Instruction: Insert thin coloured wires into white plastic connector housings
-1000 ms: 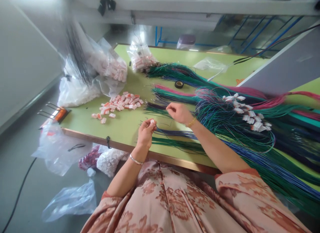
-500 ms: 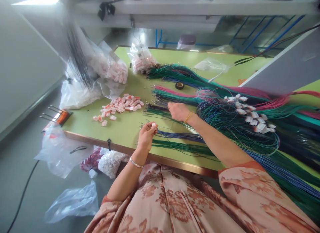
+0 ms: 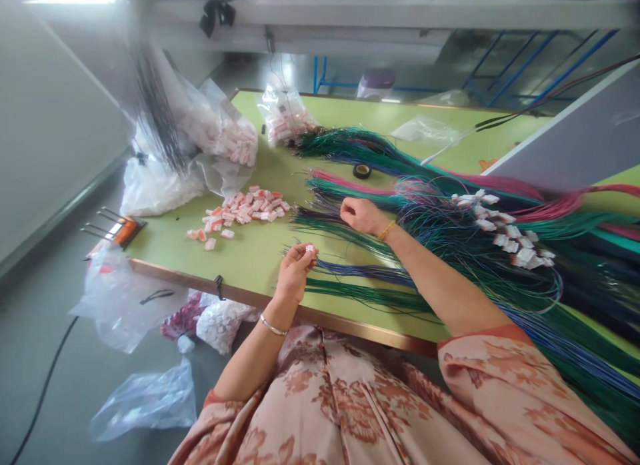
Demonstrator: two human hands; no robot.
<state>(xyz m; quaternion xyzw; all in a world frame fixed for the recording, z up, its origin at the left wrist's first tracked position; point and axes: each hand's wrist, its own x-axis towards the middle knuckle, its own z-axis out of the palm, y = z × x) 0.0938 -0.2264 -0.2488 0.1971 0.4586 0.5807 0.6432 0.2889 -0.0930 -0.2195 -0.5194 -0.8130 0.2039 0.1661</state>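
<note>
My left hand [image 3: 294,273] pinches a small white connector [image 3: 310,249] just above the near edge of the green table [image 3: 250,252]. My right hand [image 3: 361,215] is closed over the ends of a dark wire bundle [image 3: 320,218], fingers curled as if pinching a wire. A blue wire bundle [image 3: 360,270] and a green one [image 3: 360,293] lie between the hands and the table edge. A loose pile of orange-and-white connectors [image 3: 240,212] lies to the left of both hands.
Clear bags of connectors [image 3: 220,138] stand at the back left. A roll of black tape [image 3: 361,170] lies among pink, green and blue wires [image 3: 450,185]. White connectors on wires [image 3: 505,228] are at right. Plastic bags [image 3: 145,398] lie on the floor.
My right hand has moved slightly away from me onto the dark wire ends and closed. My left hand has kept the connector almost still.
</note>
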